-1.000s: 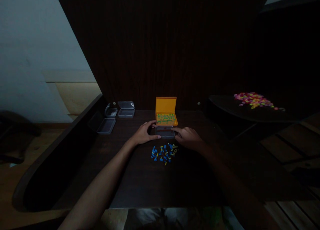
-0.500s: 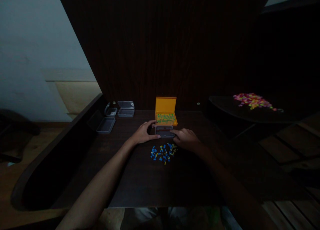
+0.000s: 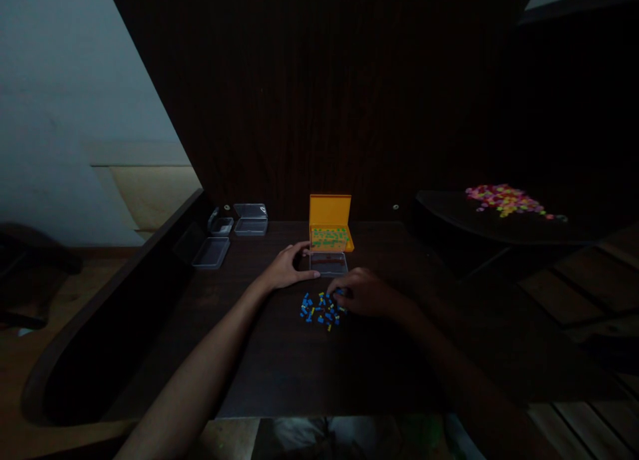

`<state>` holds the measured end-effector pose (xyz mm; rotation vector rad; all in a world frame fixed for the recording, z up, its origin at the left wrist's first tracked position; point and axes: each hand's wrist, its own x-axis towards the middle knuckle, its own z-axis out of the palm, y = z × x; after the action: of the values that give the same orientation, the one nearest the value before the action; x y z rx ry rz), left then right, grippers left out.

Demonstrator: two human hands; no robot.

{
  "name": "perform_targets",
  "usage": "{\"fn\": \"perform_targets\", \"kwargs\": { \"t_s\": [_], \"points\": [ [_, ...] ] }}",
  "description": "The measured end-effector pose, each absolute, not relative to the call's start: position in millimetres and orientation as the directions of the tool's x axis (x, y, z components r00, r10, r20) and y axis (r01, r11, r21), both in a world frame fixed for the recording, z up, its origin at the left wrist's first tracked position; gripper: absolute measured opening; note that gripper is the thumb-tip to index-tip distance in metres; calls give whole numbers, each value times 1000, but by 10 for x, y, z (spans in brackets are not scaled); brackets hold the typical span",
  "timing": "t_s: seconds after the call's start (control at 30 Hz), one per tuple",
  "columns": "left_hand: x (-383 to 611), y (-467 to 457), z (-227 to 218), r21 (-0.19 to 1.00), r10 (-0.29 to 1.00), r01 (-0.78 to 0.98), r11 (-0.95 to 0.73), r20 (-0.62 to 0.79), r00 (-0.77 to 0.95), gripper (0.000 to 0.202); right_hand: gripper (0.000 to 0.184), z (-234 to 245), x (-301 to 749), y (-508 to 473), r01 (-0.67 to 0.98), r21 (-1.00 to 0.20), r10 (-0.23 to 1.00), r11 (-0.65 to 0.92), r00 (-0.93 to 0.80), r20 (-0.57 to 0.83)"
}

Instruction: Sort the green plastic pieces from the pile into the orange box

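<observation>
Sorting beads: left hand (image 3: 285,268) flat, steadying the clear box (image 3: 328,263); right hand (image 3: 362,293) curled over the bead pile (image 3: 319,308), grasp unclear; next, pinching one cleanly.

Left hand (image 3: 285,268): showing bare, wearing no glove or ring
Right hand (image 3: 360,293): showing bare
Forearms: showing unsleeved, wearing no watch

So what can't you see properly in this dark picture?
Head view:
- Right hand: its fingertips cover part of the blue and yellow pieces; any grip is hidden.
- Small clear box: contents too dim.
- Green pieces in the orange box: too small to tell shape.
- Left hand: touching the clear box.
</observation>
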<state>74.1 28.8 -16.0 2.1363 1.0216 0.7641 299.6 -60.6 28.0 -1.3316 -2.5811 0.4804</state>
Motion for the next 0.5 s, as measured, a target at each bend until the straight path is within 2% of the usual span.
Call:
{"fn": "perform_targets", "kwargs": {
  "t_s": [0.13,0.5],
  "points": [
    [737,287,-159,745,821,453,-490,219,527,81,21,280,2932,-650,722,-351,764,597,-645,-28],
    [742,288,-146,743,819,454,-491,216,532,81,18,241,2980,-618,801,-295,810,521,-573,-123]
  ]
}}
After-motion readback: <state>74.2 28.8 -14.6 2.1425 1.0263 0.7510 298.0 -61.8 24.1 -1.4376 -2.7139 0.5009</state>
